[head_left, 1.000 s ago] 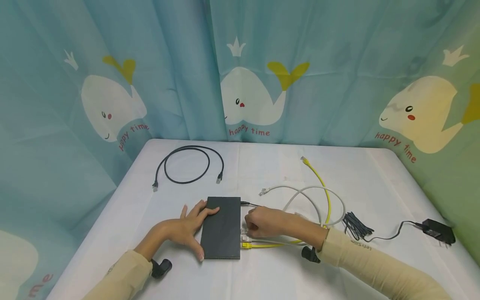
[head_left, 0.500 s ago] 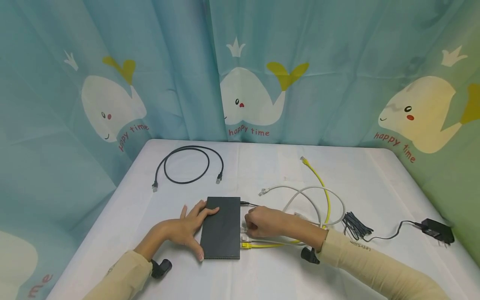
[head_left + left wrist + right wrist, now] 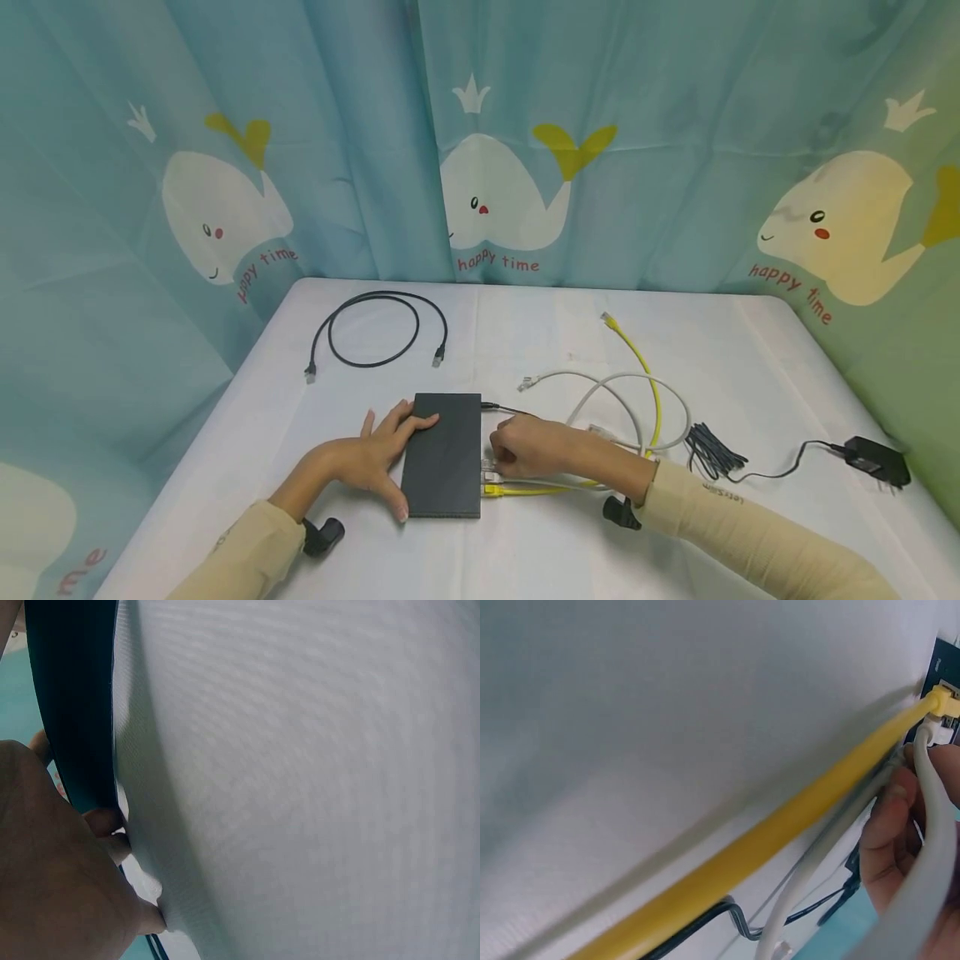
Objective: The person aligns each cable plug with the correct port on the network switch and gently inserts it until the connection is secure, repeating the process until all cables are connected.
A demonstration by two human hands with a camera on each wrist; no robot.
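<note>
A flat black network switch (image 3: 450, 467) lies on the white table. My left hand (image 3: 367, 460) rests against its left side, fingers spread, with one fingertip on top and the thumb at the near left corner. At the switch's right side my right hand (image 3: 534, 444) pinches the end of a white Ethernet cable (image 3: 804, 866); its plug is hidden by the fingers. Closer to me, a yellow Ethernet cable (image 3: 765, 830) and another white Ethernet cable (image 3: 939, 810) sit in neighbouring ports. A thin black power lead (image 3: 498, 407) enters the far end of that side.
A loose black Ethernet cable (image 3: 373, 365) lies coiled at the back left. The free yellow and white cable ends (image 3: 528, 382) lie behind my right forearm. Bundled power cord (image 3: 712, 452) leads to a black adapter (image 3: 876, 463) at the right edge. Curtains hang behind the table.
</note>
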